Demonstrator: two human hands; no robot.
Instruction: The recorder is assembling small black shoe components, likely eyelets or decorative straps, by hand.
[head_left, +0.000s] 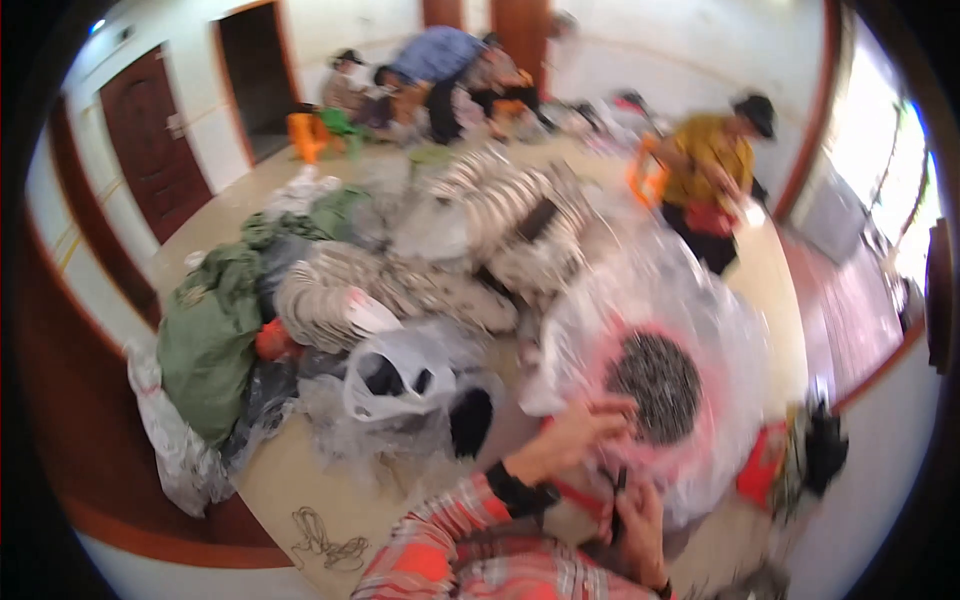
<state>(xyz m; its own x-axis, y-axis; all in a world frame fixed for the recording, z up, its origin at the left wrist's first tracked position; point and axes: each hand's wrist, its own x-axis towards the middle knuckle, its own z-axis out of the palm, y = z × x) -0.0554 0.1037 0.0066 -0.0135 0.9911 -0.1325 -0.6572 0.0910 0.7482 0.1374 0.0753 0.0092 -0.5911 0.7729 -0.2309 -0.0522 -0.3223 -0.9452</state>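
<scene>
My left hand (583,437) reaches over the near left edge of a heap of small dark grey metal-looking pieces (655,390). Its fingers look stretched out and apart, though motion softens them; I see nothing held in them. The heap lies in a round pink-red container (706,425) lined with clear plastic sheeting (735,340). Closer to me, my right hand (642,530) is closed on a small black strip-like piece (619,490), its tip pointing up. The exact kind of that piece is too blurred to make out.
Bundles of pale cord-like loops (335,295) and green sacks (210,335) cover the floor ahead. A white plastic bag (395,375) with dark contents lies left of my hands. Loose cord (328,540) lies lower left. A person in yellow (715,150) sits far right; others sit at the back.
</scene>
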